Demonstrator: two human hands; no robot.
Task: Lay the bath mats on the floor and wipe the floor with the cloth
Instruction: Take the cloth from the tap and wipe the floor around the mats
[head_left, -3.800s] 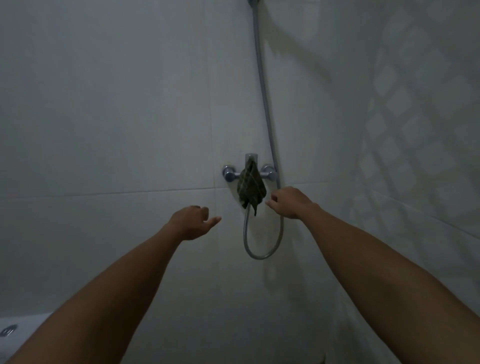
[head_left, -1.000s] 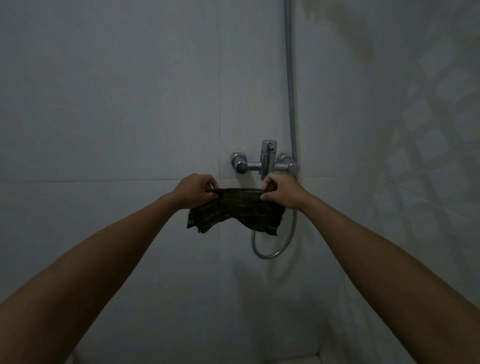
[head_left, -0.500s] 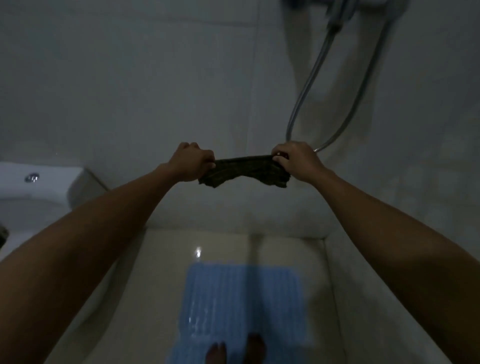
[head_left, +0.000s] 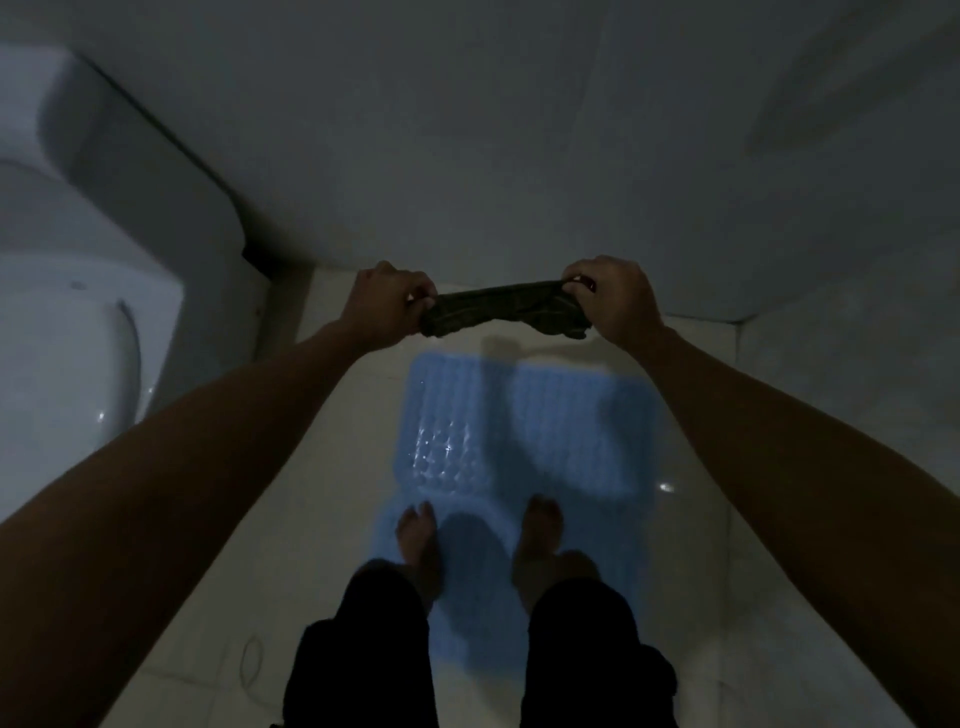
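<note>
Fingers of left hand (head_left: 387, 306) and right hand (head_left: 613, 299) clenched on opposite ends of dark cloth (head_left: 501, 310), stretched taut between them, held in air. Below fingers: blue bath mat (head_left: 561, 415) on glossy floor (head_left: 332, 467), feet on it. Risks: floor looks wet, bending to wipe could slip; cloth may drop if one grip loosens.

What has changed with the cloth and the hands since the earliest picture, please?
The cloth, which hung on the shower tap, was taken off it and is now stretched between the left hand and right hand, carried down over the blue bath mat. Both hands have kept their grip over the last second.
</note>
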